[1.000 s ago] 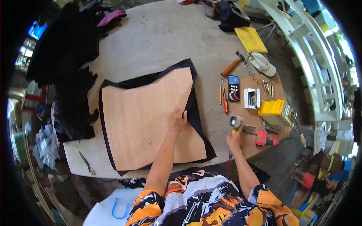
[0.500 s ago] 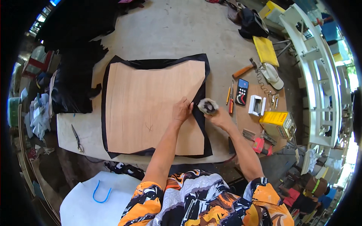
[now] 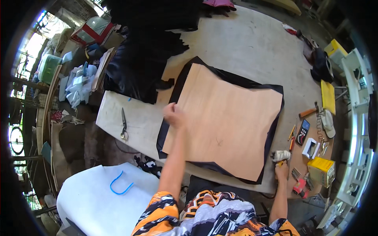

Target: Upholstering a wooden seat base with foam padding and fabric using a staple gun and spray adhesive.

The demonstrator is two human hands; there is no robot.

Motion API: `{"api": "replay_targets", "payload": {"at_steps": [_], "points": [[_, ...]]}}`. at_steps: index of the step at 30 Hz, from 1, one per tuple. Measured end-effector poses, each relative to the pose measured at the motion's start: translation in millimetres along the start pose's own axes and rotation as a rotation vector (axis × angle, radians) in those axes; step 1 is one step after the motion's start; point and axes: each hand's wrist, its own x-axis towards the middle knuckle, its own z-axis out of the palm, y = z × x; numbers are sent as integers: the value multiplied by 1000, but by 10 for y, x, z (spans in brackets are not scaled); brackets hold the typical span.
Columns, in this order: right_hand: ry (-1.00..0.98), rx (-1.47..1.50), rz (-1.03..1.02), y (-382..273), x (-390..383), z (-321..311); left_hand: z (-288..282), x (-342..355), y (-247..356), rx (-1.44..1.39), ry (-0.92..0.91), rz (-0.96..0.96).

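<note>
Panel (image 3: 232,118), flat and of pale wood, lies mid-bench (image 3: 252,47) on a black sheet (image 3: 182,86), whose margin shows along all four sides. The outline is near square, so no clear long axis can be read; the left and right edges slant from near left to far right. A pencil-like mark (image 3: 219,142) sits toward the near edge.

The left hand (image 3: 173,114) is at the panel's left edge, over the black margin. Blur obscures its fingers; whether this grip is spread or pinching cannot be told. The right hand (image 3: 281,171), just off the right edge, wraps its grip around a pale-headed tool (image 3: 280,155), head toward the far side, lower part hidden by the hand.

The left forearm (image 3: 173,169) obstructs the panel's near left portion. Black material (image 3: 134,69) at far left is cut off by the upper border. Scissors (image 3: 124,126) lie left; a hammer (image 3: 308,112), white box (image 3: 311,148), yellow can (image 3: 321,172) and red tool (image 3: 301,188) occupy the right.
</note>
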Motion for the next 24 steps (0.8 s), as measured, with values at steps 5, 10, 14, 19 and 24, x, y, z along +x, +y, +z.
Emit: {"api": "replay_targets", "payload": {"at_steps": [5, 10, 14, 19, 24], "points": [[332, 381, -220, -1803, -237, 12, 171, 697, -975, 303, -367, -140], [357, 978, -1463, -4975, -596, 471, 352, 754, -1147, 371, -748, -234], [333, 522, -1252, -6052, -1021, 613, 272, 948, -1343, 96, -716, -80], [392, 582, -1117, -6000, -1042, 705, 140, 1332, -1545, -55, -548, -78], [315, 986, -1116, -5987, -936, 827, -69, 1661, -1255, -45, -653, -1]]}}
